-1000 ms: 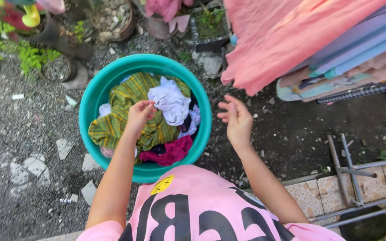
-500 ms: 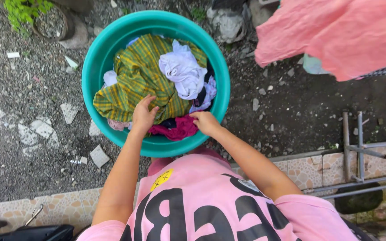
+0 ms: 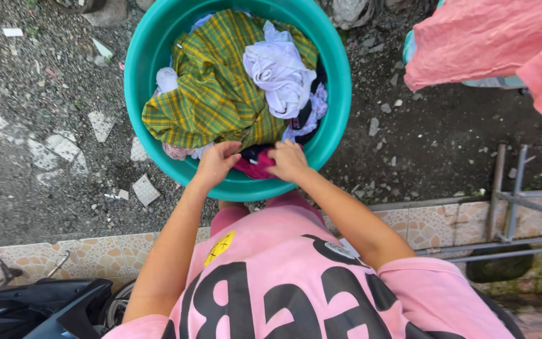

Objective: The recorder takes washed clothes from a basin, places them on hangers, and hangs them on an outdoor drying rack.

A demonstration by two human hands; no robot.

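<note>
A: Where are the 2 hands?

B: Both are at the near rim of the round teal plastic basin (image 3: 139, 69), which sits on dark gravel ground (image 3: 45, 94). The left hand (image 3: 216, 164) and the right hand (image 3: 288, 161) are side by side on the crumpled magenta cloth garment (image 3: 255, 168), tucked low against the basin's near wall.

A: And the grip on each side?

B: The left grip has thumb and fingers pinched on the garment's edge. The right grip is curled over the cloth; it looks closed on it, though the fingertips are buried in the pile, so I can't be fully sure.

A: What lies on top of it?

B: The big yellow-and-green plaid cloth (image 3: 214, 94) covers the middle and left of the basin, and its lower edge overlaps the magenta piece. A twisted white garment (image 3: 277, 72) sits toward the right rim, with dark pieces beneath it.

A: So how should the pull go?

B: In my judgement, lift straight up and toward the body with both hands spread along the hem, so the plaid cloth slides off rather than being dragged over the rim. Keep hold of 1 layer only; wet cloth clings. The pink fabric hanging (image 3: 472, 37) at the upper right is well apart from the basin.
</note>
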